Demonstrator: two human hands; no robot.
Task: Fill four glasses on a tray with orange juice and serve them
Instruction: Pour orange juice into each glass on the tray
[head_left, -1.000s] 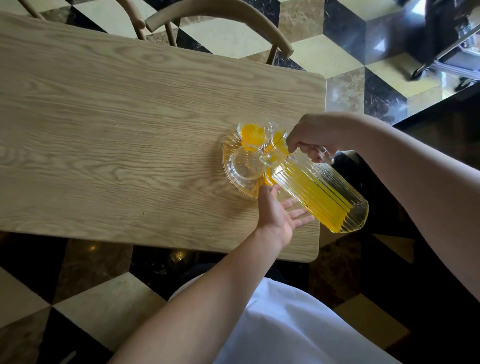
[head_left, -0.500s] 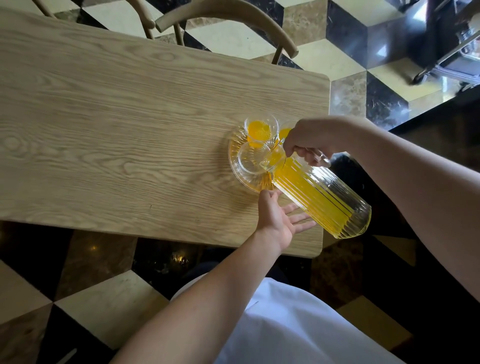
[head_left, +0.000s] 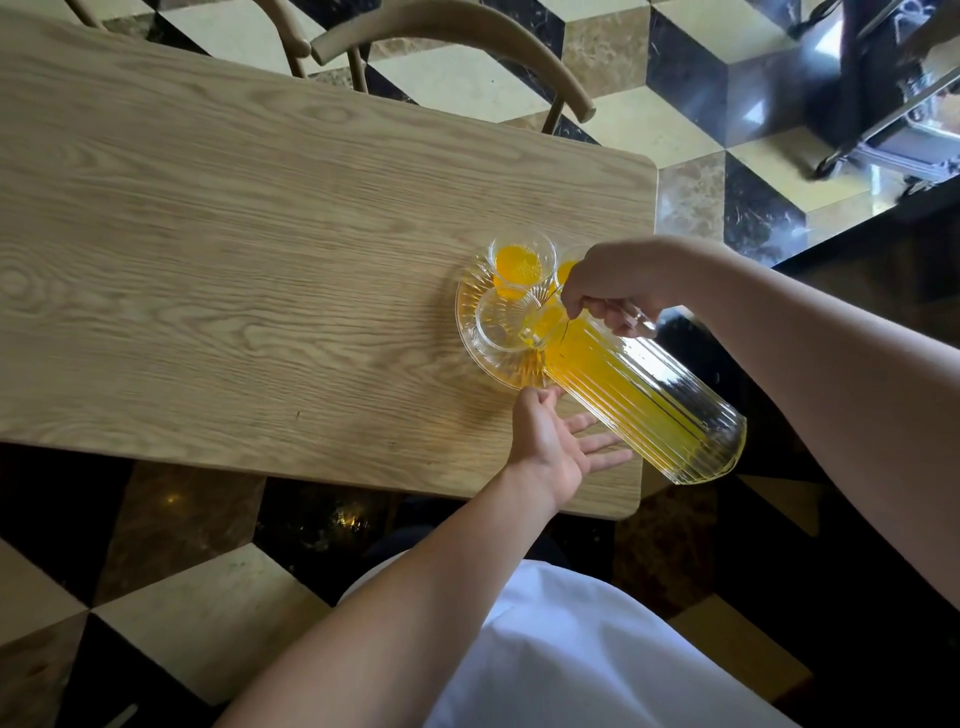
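The wooden table (head_left: 260, 249) carries everything at its near right corner, and over the last second my view has drifted a little, so the whole group now sits slightly further right than it did. The ribbed glass pitcher (head_left: 639, 400) is the biggest thing in play: my right hand (head_left: 608, 283) is wrapped tight around its handle and holds it steeply tipped, base raised out past the table edge, spout down over the glasses. It has edged along the tray (head_left: 470, 332), which I judge means I am carrying the pour on from glass to glass. The round clear tray lies flat on the table, and my left hand (head_left: 550, 441) rests beside its near rim, fingers spread and gripping nothing, just about touching the edge to steady it. The far glass (head_left: 519, 262) is filled; a second behind my right hand shows orange. The near-left glass (head_left: 501, 325) looks empty still, so the filling seems roughly half done.
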